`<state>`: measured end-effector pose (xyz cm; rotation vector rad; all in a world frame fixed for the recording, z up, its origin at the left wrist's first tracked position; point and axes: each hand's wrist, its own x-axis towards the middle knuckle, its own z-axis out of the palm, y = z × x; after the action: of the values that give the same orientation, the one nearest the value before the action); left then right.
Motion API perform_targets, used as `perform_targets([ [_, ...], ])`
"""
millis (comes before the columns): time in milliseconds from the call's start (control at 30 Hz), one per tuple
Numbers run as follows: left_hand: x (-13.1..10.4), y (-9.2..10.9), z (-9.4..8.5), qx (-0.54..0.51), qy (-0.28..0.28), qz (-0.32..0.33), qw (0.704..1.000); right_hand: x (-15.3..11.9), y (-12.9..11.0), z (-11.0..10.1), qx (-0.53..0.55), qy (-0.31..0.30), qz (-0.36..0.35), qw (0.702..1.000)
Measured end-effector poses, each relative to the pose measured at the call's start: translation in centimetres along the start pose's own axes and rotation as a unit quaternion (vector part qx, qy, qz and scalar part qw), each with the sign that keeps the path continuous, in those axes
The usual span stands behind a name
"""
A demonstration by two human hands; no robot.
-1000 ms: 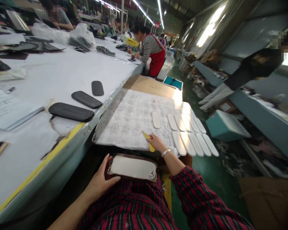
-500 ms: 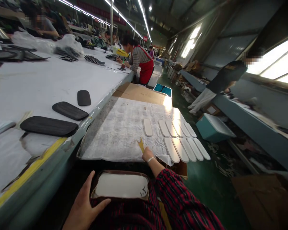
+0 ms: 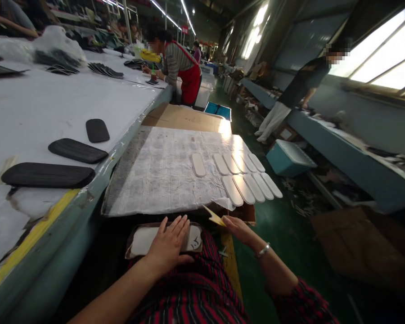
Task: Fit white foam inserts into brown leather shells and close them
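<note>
On my lap lies a white rounded slab [image 3: 142, 238] with a brown edge and dark handwriting at its right end. My left hand [image 3: 167, 243] rests palm down across its middle, fingers stretched out and covering part of the white face. My right hand [image 3: 238, 228] is closed on a flat yellow piece with a notched, pointed end [image 3: 216, 218], just right of the slab and apart from it. Beyond both hands, pale rounded strips [image 3: 245, 189] lie in two rows on a white cloth [image 3: 148, 180], with a single strip [image 3: 198, 164] to their left.
At the left stands a white-topped table [image 3: 67, 94] bearing dark rounded pieces [image 3: 49, 174] near its edge. A person in a red apron [image 3: 191, 83] leans over its far end. Another person [image 3: 295, 85] stands by the right bench. A teal box [image 3: 283, 157] sits on the floor.
My left hand has moved from beside the slab onto its top. My right hand has drawn back from above the cloth toward my lap, still holding the yellow piece. The view has shifted somewhat.
</note>
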<state>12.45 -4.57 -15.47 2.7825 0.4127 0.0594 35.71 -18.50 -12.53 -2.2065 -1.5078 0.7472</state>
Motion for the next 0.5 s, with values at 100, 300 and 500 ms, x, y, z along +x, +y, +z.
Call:
perform_targets([
  [100, 0.1, 0.2, -0.2, 0.008, -0.008, -0.002, 1.000, -1.4, 0.0, 0.6, -0.083, -0.062, 0.040, 0.994],
  [300, 0.7, 1.0, -1.4, 0.003, -0.032, -0.013, 0.999, 0.7, -2.3, 1.4, -0.192, -0.067, 0.026, 0.979],
  [500, 1.0, 0.7, -1.5, -0.010, -0.055, -0.007, 0.998, 2.0, -3.6, 2.7, -0.222, -0.019, 0.044, 0.974],
])
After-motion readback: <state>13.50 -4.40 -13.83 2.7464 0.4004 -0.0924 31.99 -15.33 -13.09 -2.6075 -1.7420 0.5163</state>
